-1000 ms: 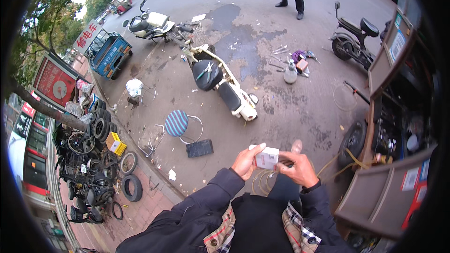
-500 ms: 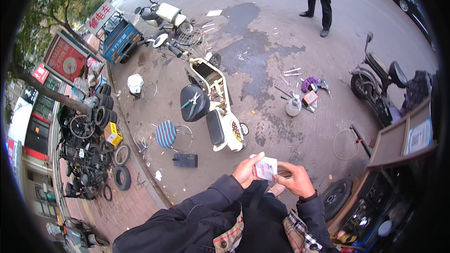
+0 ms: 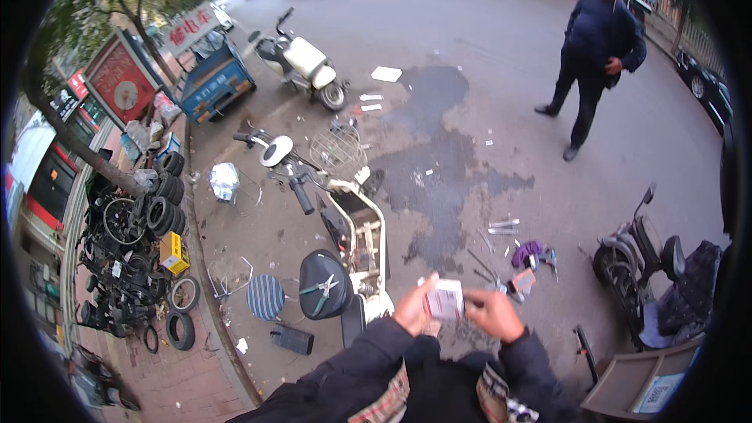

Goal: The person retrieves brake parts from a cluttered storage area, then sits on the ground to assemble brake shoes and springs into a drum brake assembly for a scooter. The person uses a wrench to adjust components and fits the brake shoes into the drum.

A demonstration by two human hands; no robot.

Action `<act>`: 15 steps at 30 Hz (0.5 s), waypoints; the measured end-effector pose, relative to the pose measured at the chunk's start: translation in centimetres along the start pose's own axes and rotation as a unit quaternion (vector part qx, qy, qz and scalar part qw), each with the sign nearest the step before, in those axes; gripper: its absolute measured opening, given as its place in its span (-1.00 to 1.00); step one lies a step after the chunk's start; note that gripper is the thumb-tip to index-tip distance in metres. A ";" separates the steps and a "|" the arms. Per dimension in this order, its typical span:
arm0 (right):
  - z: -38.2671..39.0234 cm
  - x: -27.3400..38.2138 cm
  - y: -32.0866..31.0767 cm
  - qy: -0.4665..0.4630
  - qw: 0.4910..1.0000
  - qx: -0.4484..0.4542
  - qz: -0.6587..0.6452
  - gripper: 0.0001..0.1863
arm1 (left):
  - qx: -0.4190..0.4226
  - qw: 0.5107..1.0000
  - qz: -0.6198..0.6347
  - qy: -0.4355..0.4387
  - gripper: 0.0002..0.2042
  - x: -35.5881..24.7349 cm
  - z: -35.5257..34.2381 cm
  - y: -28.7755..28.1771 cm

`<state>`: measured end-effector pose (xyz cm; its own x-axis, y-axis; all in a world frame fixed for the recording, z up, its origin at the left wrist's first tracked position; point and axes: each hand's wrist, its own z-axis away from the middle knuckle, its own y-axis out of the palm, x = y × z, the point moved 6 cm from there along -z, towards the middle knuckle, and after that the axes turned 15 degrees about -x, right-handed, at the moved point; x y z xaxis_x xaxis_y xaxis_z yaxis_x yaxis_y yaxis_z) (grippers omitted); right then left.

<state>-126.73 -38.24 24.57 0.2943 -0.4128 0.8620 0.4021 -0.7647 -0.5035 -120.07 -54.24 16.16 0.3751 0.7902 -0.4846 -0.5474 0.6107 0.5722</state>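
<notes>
Low in front of me, my left hand [image 3: 412, 310] grips a small white box [image 3: 445, 299] with red printing. The fingers of my right hand [image 3: 495, 315] are bent against the box's right side. Just ahead is a cream electric scooter [image 3: 370, 236] with its body opened to the frame. Pliers [image 3: 318, 287] lie on its black seat box [image 3: 326, 305]. To my right on the pavement are hand tools [image 3: 504, 227], a purple cloth [image 3: 529, 252] and an orange box [image 3: 522, 282].
A person [image 3: 589, 47] in dark clothes stands ahead right. Around me are a striped stool [image 3: 265, 298], a white scooter [image 3: 305, 59], a blue cargo tricycle [image 3: 215, 86], a black scooter [image 3: 642, 278], a brown cabinet [image 3: 636, 376] and a pile of tyres and parts [image 3: 125, 270] along the kerb [image 3: 219, 321].
My view has swung upward and toward the road, so more of the standing person shows and the cabinet has dropped to the lower right. Both hands still hold the white box.
</notes>
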 end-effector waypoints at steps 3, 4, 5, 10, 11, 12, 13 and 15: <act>-8.3 1.6 -1.1 -0.042 0.995 0.032 -0.085 -0.50 | 0.000 0.998 0.044 0.039 -0.51 -6.9 -3.8 2.1; -11.0 1.5 -1.1 -0.039 0.996 0.050 -0.067 -0.45 | 0.022 0.997 0.066 0.018 -0.50 -8.8 -5.3 3.0; -13.8 1.5 -1.2 -0.046 0.995 0.042 -0.080 -0.43 | 0.016 0.998 0.061 0.030 -0.49 -10.7 -7.0 3.5; -25.9 -0.9 -1.8 0.017 0.982 0.105 -0.157 -0.50 | -0.017 0.996 0.006 0.084 -0.44 -18.4 -14.8 6.6; -28.5 -1.8 -1.9 0.027 0.984 0.107 -0.138 -0.52 | -0.018 0.996 0.012 0.086 -0.46 -19.8 -16.7 7.4; -31.5 -2.6 -2.1 0.016 0.983 0.107 -0.145 -0.54 | -0.040 0.996 0.002 0.081 -0.45 -21.2 -19.0 8.2; -34.2 -3.3 -2.4 0.005 0.982 0.106 -0.154 -0.56 | -0.042 0.996 -0.005 0.083 -0.45 -22.7 -21.2 9.3; -40.2 -5.2 -2.6 0.027 0.983 0.101 -0.152 -0.55 | -0.072 0.995 -0.014 0.073 -0.47 -26.0 -25.9 11.2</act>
<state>-164.20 -53.95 23.75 0.0900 -0.2101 0.9735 0.6297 -0.7453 -0.2191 -155.32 -69.24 18.03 0.2839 0.7513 -0.5958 -0.6439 0.6098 0.4621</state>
